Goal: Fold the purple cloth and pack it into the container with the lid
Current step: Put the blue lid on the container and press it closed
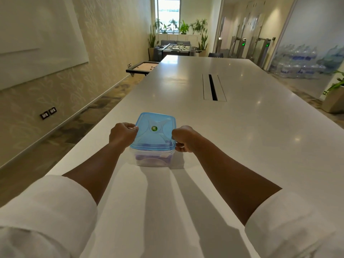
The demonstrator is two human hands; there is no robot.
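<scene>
A clear plastic container [151, 158] stood near the front edge of a long white counter [242, 127], capped by a translucent blue lid [154, 132] bearing 1 round green sticker [154, 128] at its centre. The purple cloth [147, 156] lay inside the container, showing dimly through the clear wall below the lid. The person's left hand [122, 135] was curled closed on the lid's left edge, fingertips touching the rim, while the right hand [183, 138] gripped the lid's right edge in the same closed fashion. Both forearms were bare, with white sleeves [46, 211] pushed back toward the elbows. Farther along the counter sat a recessed cable slot [213, 87]; a foosball table [176, 48] and potted plants [183, 27] stood by the far window.
</scene>
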